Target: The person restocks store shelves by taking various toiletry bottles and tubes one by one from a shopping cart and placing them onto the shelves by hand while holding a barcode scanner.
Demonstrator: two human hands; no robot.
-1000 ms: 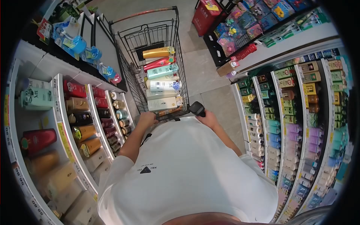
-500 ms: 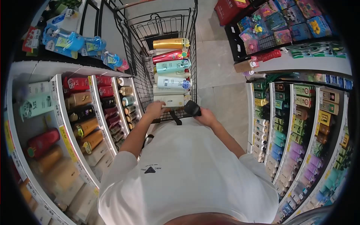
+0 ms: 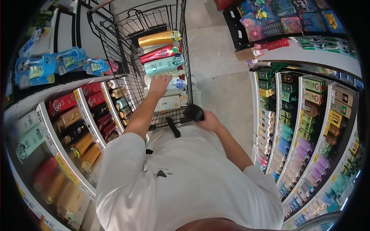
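A wire shopping cart (image 3: 184, 57) stands in front of me, with several bottles lying crosswise in a row. My left hand (image 3: 160, 85) reaches into it, its fingers curled over a white bottle (image 3: 173, 84) with a blue-and-clear cap end. Behind that bottle lie a mint-green bottle (image 3: 160, 66), a red bottle (image 3: 156, 55) and a gold bottle (image 3: 156, 39). Nearest me is a cream bottle (image 3: 167, 103), below my left wrist. My right hand (image 3: 210, 121) is closed around a black handheld device (image 3: 194, 112) at the cart's near right corner.
Shelves of bottles (image 3: 73, 127) run along my left, and more stocked shelves (image 3: 300, 131) line the right. Blue packaged items (image 3: 69, 61) hang at the upper left. Colourful packs (image 3: 285, 19) sit on a rack at the upper right. Grey tiled floor (image 3: 219, 69) shows beside the cart.
My left hand has moved from the nearest cream bottle forward to the white bottle. The cart has shifted up and left in view. My right hand still holds the black device.
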